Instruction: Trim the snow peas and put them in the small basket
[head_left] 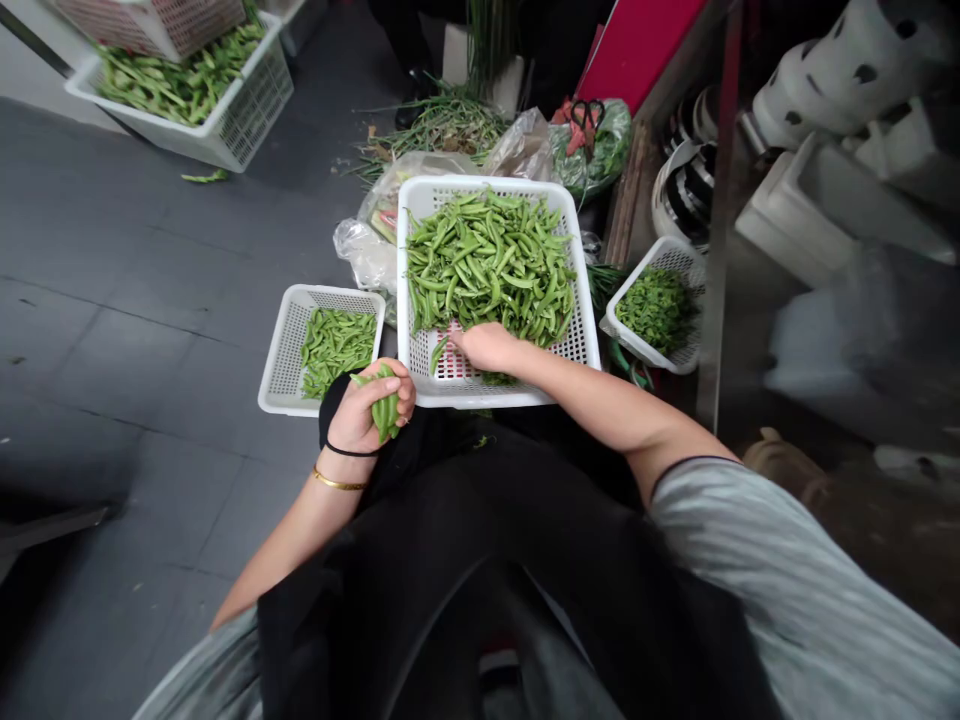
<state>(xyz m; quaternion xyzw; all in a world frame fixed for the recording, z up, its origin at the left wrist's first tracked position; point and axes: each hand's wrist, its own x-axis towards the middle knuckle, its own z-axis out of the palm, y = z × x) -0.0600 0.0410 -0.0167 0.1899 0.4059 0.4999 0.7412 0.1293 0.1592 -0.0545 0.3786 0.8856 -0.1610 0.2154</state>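
Several plump, bright-green pods (388,415) are being clamped in the curled left hand (360,412), just beside the near-left corner of a large, white, perforated plastic basket (457,400). Inside, at the near edge of a heap of green pods (491,260), the right hand (491,350) is being held; whether its grip is being closed cannot be told. Others are being held in a smaller white perforated basket (285,350), left.
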